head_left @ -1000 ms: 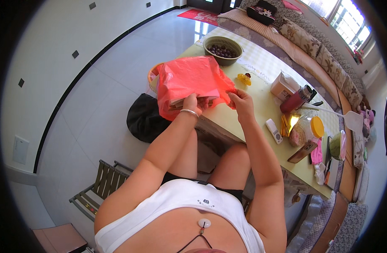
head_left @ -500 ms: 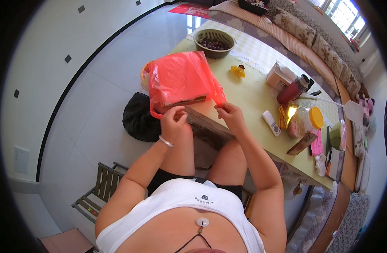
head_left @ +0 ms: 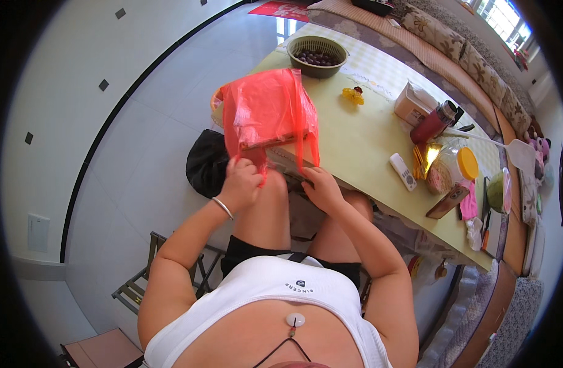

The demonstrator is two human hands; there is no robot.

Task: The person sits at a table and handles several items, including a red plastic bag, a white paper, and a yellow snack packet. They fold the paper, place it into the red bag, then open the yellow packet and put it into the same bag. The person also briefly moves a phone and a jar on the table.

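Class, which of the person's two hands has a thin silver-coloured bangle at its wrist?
The left hand, at the left side of the translucent red plastic bag; the silver-coloured bangle rings its wrist. The right hand has a bare wrist.

A white wall with small dark squares and a pale plate curves down the left, a black skirting at its foot. The tiled floor is pale and glossy, reflecting light near a red mat. A yellow-green table stands alongside a sofa with patterned cushions. Daylight glares through a barred window at upper right. A slatted stool stands at lower left.
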